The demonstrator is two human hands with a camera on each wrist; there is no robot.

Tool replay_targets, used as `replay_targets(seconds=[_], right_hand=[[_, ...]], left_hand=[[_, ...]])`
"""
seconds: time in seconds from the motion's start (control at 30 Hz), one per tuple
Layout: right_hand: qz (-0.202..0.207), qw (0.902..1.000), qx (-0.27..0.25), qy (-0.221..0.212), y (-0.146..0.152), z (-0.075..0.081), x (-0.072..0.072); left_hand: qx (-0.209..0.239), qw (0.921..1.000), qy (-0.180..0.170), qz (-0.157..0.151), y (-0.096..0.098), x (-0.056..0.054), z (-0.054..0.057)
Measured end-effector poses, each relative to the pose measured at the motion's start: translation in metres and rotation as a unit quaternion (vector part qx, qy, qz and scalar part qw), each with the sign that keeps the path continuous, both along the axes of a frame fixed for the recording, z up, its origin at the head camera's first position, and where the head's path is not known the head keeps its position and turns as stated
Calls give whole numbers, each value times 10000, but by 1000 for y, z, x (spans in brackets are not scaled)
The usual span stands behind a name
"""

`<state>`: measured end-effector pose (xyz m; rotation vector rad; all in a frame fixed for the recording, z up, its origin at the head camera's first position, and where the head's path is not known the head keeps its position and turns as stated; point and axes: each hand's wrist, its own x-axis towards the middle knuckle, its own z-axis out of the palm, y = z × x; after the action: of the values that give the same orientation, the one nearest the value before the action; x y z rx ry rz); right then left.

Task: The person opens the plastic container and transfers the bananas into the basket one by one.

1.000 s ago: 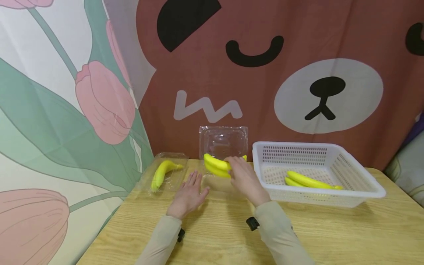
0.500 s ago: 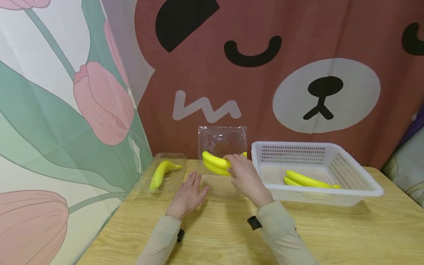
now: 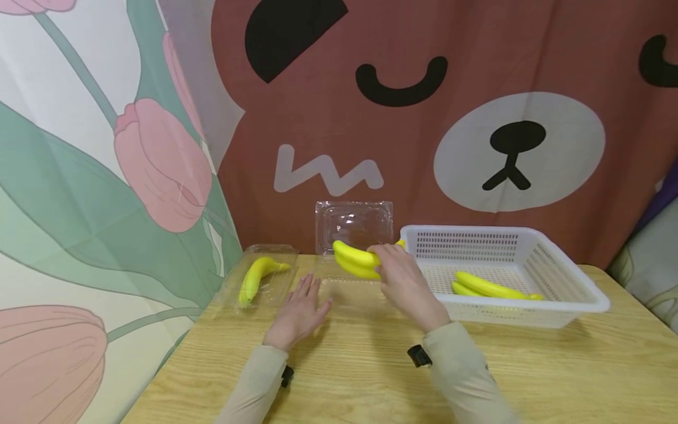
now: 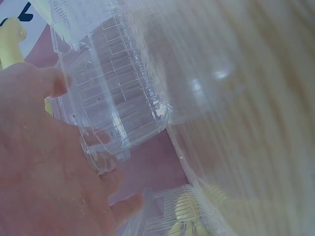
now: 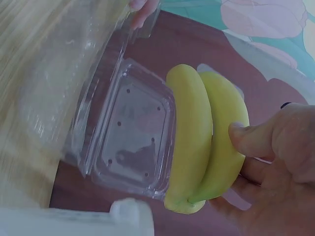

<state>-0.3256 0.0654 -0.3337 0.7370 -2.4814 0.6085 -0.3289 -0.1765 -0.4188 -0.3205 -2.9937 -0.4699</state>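
Observation:
My right hand (image 3: pixel 409 287) grips a bunch of yellow bananas (image 5: pixel 189 137), thumb on one side and fingers behind; two joined bananas show in the right wrist view. The bunch is raised over an open clear plastic clamshell box (image 3: pixel 354 294), whose lid (image 5: pixel 135 132) stands up behind it. At the left side of this box, my left hand (image 3: pixel 298 315) lies with straight fingers, its thumb over the rim in the left wrist view. A second clear box (image 3: pixel 283 250), to the left of that hand, holds a bunch of bananas (image 3: pixel 256 280).
A white slotted plastic basket (image 3: pixel 529 312) stands to the right of the open box, with more bananas (image 3: pixel 492 287) inside. Behind the wooden table (image 3: pixel 365 377) hangs a curtain (image 3: pixel 402 159) with a bear print, close to the raised lid. A tulip-print curtain (image 3: pixel 164 165) hangs at the left.
My right hand has moved a little to the right with the bananas, toward the basket's near corner. The left hand has stayed at the box's side.

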Motion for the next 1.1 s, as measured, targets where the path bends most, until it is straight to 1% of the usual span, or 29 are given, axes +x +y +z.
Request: replay_targets(seconds=[0.17,0.47,0.77,1.1], right_hand=[[-74,9999,19,-68,16,0,0],[-187,9997,-143,0,49,2,-1],[-536,9981,-216,-231,90,2,2],[-794,9962,-73,-340,126,-5,6]], left_hand=[[-2,9999,104,-6,0,-1,-1],[7,10000,65,2,-1,-1,0],[91,10000,38,7,0,-1,-1],[127,9999,-23,-13,0,1,1]])
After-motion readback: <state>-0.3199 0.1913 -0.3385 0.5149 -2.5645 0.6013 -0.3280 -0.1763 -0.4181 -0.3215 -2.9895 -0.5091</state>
